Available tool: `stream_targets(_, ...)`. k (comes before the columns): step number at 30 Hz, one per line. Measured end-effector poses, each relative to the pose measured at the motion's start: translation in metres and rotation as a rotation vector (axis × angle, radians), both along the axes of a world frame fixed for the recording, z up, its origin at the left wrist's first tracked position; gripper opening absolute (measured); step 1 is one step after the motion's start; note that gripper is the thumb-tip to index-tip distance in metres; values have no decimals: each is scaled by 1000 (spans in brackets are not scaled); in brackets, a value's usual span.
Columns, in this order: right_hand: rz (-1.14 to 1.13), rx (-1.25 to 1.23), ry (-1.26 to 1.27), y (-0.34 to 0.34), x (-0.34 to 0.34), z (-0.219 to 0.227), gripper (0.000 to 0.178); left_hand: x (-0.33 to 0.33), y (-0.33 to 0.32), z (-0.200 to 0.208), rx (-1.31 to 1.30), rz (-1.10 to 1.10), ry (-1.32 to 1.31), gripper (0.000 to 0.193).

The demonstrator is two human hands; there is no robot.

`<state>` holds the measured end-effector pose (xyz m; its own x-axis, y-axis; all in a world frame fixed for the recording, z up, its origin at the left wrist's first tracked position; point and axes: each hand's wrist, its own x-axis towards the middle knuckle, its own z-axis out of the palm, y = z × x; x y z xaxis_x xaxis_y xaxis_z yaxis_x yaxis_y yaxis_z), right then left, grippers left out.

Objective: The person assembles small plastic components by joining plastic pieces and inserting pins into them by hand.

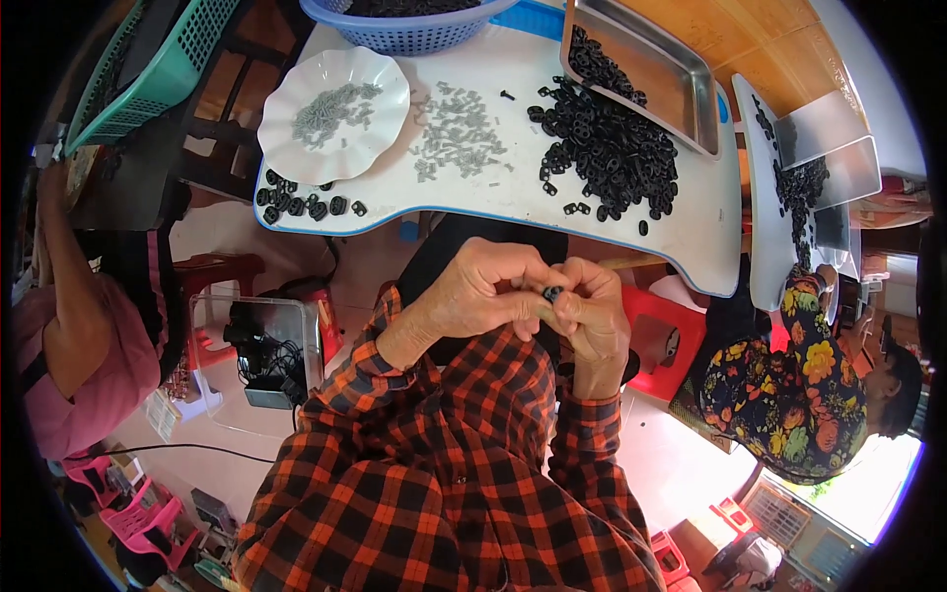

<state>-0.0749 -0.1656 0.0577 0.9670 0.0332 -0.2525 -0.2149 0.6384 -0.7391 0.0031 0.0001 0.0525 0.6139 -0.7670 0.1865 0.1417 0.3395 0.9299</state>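
Observation:
My left hand (488, 288) and my right hand (592, 308) meet in front of my chest, just off the table's near edge. Between their fingertips is a small black plastic part (551, 293), mostly covered by the fingers. Both hands pinch it. Beyond them on the white table (473, 197) lies a scatter of small grey pins (459, 133). More such pins sit on a white scalloped plate (281, 109) to the left. A heap of black two-holed plastic pieces (612, 148) spreads at the right. Several thicker black pieces (296, 202) lie by the table's left corner.
A blue basket (414, 32) with dark pieces and a metal tray (702, 99) stand at the back. Beside me are a clear bin (258, 365) with cables and a red stool (666, 331). Other people sit left (89, 355) and right (789, 385).

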Motion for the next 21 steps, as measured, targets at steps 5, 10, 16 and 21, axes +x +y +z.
stream_targets(5, -4, -38, -42, -1, -1, 1, 16, -1, 1, 4, 15, 38, -12, 19)
stream_targets(10, -64, -9, -106, 4, -3, -2, 14, 2, 0, 0, -43, 45, 37, 20)
stream_targets(16, -121, -40, -96, 6, -1, -10, 14, 4, 2, -3, 9, 64, 32, 25)
stream_targets(21, -171, -168, 57, 7, -9, -22, 14, 26, 2, -2, 54, 239, 179, 26)
